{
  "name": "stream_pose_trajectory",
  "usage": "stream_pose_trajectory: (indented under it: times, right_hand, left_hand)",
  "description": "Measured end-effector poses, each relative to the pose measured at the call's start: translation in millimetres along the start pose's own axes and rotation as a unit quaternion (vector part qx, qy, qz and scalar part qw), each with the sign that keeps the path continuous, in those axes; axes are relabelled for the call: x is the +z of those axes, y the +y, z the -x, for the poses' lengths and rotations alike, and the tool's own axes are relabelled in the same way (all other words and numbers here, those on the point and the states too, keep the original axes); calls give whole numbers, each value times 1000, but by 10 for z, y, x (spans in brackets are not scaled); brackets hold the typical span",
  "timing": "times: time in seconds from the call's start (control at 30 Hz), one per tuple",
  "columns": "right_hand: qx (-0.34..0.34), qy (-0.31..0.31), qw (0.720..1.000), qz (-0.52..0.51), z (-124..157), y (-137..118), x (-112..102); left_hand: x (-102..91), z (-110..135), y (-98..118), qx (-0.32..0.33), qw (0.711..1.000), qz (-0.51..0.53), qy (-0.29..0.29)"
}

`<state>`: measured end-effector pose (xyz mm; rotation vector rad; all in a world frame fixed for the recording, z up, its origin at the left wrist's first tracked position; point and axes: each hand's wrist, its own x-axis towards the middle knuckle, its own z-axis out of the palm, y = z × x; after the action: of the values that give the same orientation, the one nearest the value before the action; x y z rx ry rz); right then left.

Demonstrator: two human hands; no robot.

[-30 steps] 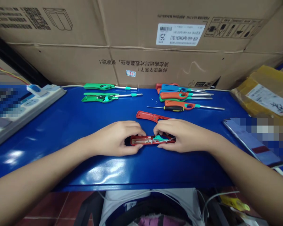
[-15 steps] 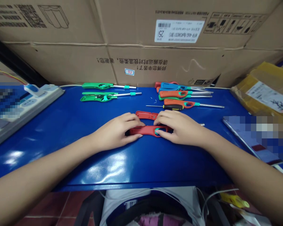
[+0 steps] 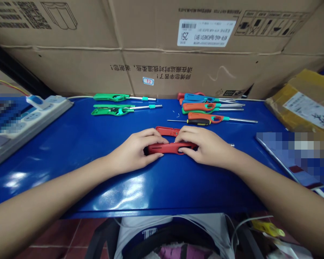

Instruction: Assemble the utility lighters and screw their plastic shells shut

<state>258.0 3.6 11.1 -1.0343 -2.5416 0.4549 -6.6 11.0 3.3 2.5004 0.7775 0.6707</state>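
A red lighter body (image 3: 169, 148) with a finger loop and a dark slot lies sideways low over the blue table. My left hand (image 3: 136, 149) pinches its left end between the thumb and fingers. Around the loop end on the right, my right hand (image 3: 203, 146) is closed, with the thumb at the loop. A metal tip (image 3: 232, 145) shows past that hand. Just behind the lighter body, an open red shell half (image 3: 166, 131) rests with its hollow inside up; its right end is hidden by my right fingers.
Farther back are a black-and-yellow screwdriver (image 3: 198, 122), a stack of stick lighters (image 3: 198, 107) and two green lighters (image 3: 113, 110). A power strip (image 3: 32, 117) lies left. At right are a taped box (image 3: 304, 97) and a flat, partly blurred object (image 3: 288, 162). Cardboard (image 3: 151, 54) stands behind.
The red lighter body has turned slightly in my hands, and the teal part in its loop no longer shows. My right thumb has moved a little within the loop.
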Motion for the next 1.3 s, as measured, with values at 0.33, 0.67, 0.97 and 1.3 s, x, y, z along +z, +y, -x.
stream_pose_trajectory:
  times: [0.33,0.67,0.97,1.3]
  right_hand:
    - [28,34,999,-20,-4,-29,55]
    - [30,14,999,13,13,-14,59]
    - [-26,-50,997,60,55,-71,-106]
    - [-48,-39,998,-4,72,-165,-106]
  left_hand:
    - [-10,-8,28,3,999,-19,-28]
    - [12,22,62,-2,999,-34,-19]
    - [-45,10,90,41,998,-31,-38]
    - [-38,20,61,102,993,-33,-50]
